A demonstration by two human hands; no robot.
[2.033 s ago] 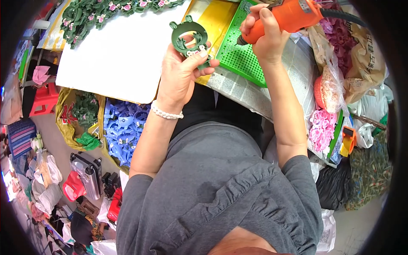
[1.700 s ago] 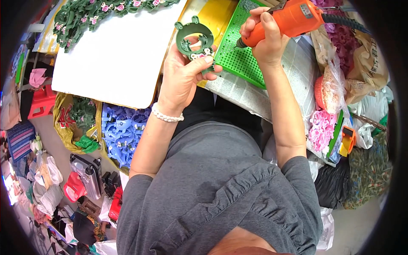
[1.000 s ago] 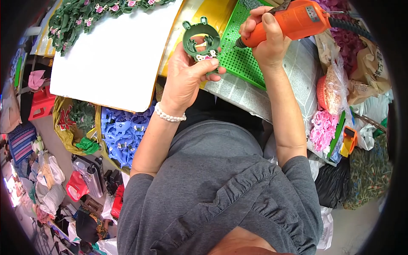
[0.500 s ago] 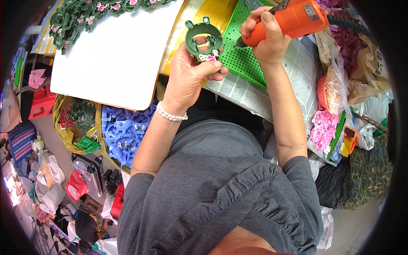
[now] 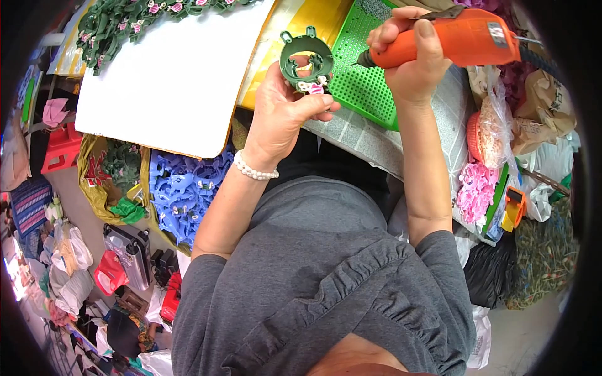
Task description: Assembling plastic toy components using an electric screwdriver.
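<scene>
My left hand (image 5: 282, 119) grips a round dark green plastic piece (image 5: 306, 44) with two small ears and pink and white bits at its lower edge. The thumb presses near the pink bit, and the fingers behind are partly hidden. My right hand (image 5: 414, 69) is closed around an orange electric screwdriver (image 5: 470, 37), thumb on top. Its dark tip points left, toward the green piece but apart from it, above a bright green perforated basket (image 5: 360, 78). Small grey metal bits (image 5: 374, 7) lie at the basket's far end.
A white board (image 5: 163, 88) lies at left with a heap of dark green pieces (image 5: 119, 31) along its far edge. Blue plastic pieces (image 5: 188, 194) fill a bag below it. At right are pink pieces (image 5: 476, 191) and a red basket (image 5: 475, 138). A black cable (image 5: 539, 59) trails from the screwdriver.
My right hand has moved right with the screwdriver, drawing its tip slightly away from the green piece. My left hand and the piece have shifted a little right.
</scene>
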